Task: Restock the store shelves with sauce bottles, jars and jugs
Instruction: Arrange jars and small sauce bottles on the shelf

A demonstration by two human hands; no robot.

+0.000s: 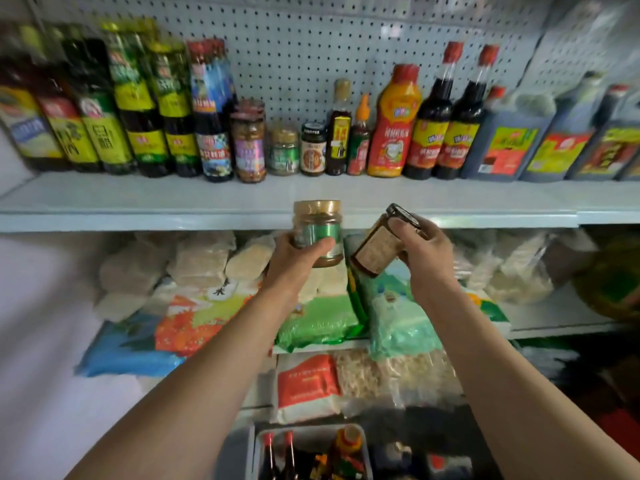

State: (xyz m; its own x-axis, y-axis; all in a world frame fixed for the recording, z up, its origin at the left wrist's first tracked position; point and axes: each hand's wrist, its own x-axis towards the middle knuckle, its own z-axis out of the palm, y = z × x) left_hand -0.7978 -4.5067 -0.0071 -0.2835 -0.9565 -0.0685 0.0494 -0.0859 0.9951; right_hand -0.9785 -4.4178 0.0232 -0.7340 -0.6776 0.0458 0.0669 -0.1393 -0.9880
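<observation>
Head view. Left hand (301, 259): forearm reaching up from lower left, fingers and thumb curled round the lower body of an upright clear jar with a tan lid and green label (318, 232), held just in front of the white metal shelf edge (138, 221). Right hand (420, 252): forearm reaching up from lower right, thumb and fingers wrapped about the top of a brown sauce jar with a black lid and pale label (375, 249), tilted with its lid up and to the right, base down and to the left; the two jars near each other but apart. Far, on the shelf against the perforated back panel (294, 57): row of dark bottles at left, small jars at centre, a red squeeze bottle (393, 123), dark jugs (509, 143) at right. Lower shelf: bagged goods (318, 323). Near, bottom centre: grey crate (258, 445) holding more bottles.
</observation>
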